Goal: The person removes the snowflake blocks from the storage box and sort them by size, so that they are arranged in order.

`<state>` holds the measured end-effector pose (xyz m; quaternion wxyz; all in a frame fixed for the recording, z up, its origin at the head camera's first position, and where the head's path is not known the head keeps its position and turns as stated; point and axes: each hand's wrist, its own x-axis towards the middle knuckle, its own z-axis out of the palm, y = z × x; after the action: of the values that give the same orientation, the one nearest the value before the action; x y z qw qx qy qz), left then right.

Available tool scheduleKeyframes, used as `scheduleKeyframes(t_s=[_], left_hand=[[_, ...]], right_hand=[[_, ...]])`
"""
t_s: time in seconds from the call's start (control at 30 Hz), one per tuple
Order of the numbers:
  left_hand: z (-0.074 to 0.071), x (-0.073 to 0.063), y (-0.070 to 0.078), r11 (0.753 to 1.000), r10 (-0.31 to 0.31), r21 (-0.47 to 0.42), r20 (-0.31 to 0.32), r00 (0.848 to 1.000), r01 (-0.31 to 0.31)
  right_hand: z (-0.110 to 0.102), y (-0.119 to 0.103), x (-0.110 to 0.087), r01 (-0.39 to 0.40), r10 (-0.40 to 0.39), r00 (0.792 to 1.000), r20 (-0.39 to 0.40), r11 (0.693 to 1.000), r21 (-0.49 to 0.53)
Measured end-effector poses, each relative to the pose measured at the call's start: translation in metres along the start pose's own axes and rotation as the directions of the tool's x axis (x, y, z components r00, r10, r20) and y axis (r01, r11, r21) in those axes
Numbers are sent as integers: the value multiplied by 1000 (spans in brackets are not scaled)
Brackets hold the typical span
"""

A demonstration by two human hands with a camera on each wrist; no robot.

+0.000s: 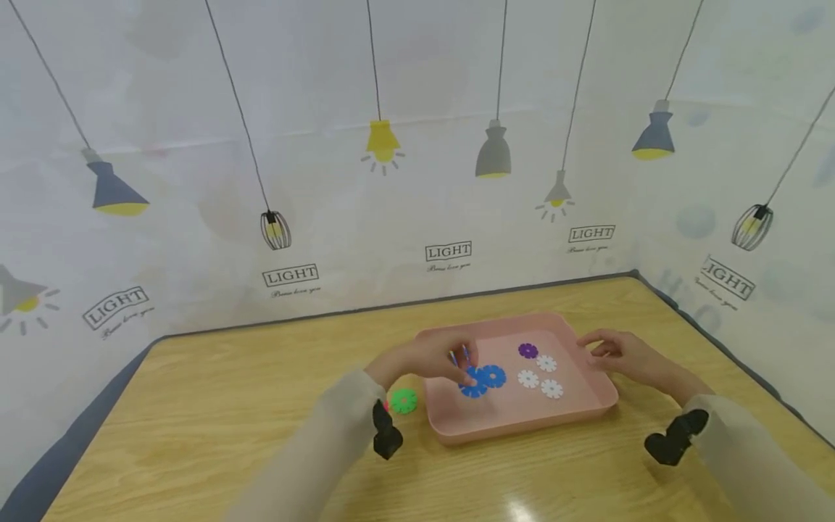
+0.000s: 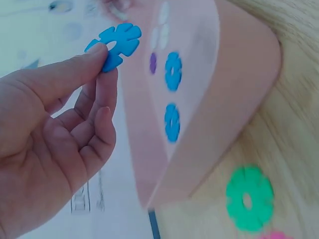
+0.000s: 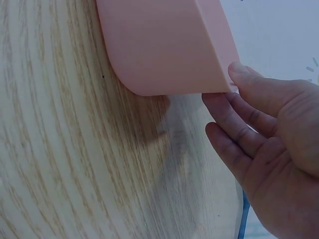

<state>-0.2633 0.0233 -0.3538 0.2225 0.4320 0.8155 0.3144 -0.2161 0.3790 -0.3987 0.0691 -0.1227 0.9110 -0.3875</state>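
Observation:
My left hand [image 1: 438, 357] is over the left part of a pink tray [image 1: 515, 426]. Between thumb and fingers it pinches a blue flower-shaped disc [image 2: 130, 34], held above the tray floor in the left wrist view. Two more blue discs [image 2: 172, 130] lie in the tray there. My right hand [image 1: 629, 355] grips the tray's right rim, the thumb on the inner side and fingers against the outside, as the right wrist view shows. Inside the tray are a purple disc [image 1: 524, 351] and three white discs [image 1: 548, 394], at its middle and right.
Left of the tray, a green disc [image 1: 399, 395] lies on the wooden table [image 1: 215, 406], with a pink disc [image 2: 276, 236] partly in view beside it. A pale curtain [image 1: 417, 188] printed with lamps stands behind the table and at its sides.

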Motion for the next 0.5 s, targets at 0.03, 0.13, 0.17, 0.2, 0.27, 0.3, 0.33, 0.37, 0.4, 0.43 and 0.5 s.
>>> scheduleKeyframes(t_s=[0.03, 0.13, 0.17, 0.2, 0.27, 0.3, 0.33, 0.37, 0.4, 0.43, 0.5], left_hand=[[-3, -7, -2, 1000, -5, -14, -16, 1000, 5], [-11, -28, -10, 998, -25, -56, -35, 999, 23], [-13, -35, -13, 997, -26, -67, -37, 999, 24], [-15, -42, -17, 997, -22, -73, -44, 999, 19], [-19, -57, -25, 996, -21, -84, -54, 998, 17], [-21, -65, -29, 996, -17, -86, -61, 998, 11], [-22, -72, -33, 996, -13, -90, -67, 998, 7], [-23, -79, -37, 995, -11, -97, -72, 997, 4], [-24, -86, -41, 995, -14, -100, -77, 997, 7], [-25, -94, -46, 994, -24, -104, -81, 996, 15], [-25, -107, -55, 993, -40, -110, -90, 995, 30]], right_hand=[[0, 0, 0, 0, 0, 1000, -4, 1000, -5], [1, -1, 0, 5, -5, 1000, -7, 1000, -15], [1, -2, -1, 3, -3, 1000, -7, 1000, -17], [1, -3, -1, 6, -6, 1000, -4, 1000, -19], [1, -4, -1, 4, -4, 1000, -2, 1000, -23], [2, -4, -1, 4, -4, 1000, -2, 1000, -26], [2, -4, -1, 7, -7, 1000, -3, 1000, -27], [2, -4, -1, 10, -10, 1000, -4, 1000, -28], [2, -3, -1, 14, -15, 1000, -5, 1000, -26], [2, -3, -1, 20, -20, 1000, -3, 1000, -24], [2, -1, 0, 30, -30, 1000, 0, 999, -14]])
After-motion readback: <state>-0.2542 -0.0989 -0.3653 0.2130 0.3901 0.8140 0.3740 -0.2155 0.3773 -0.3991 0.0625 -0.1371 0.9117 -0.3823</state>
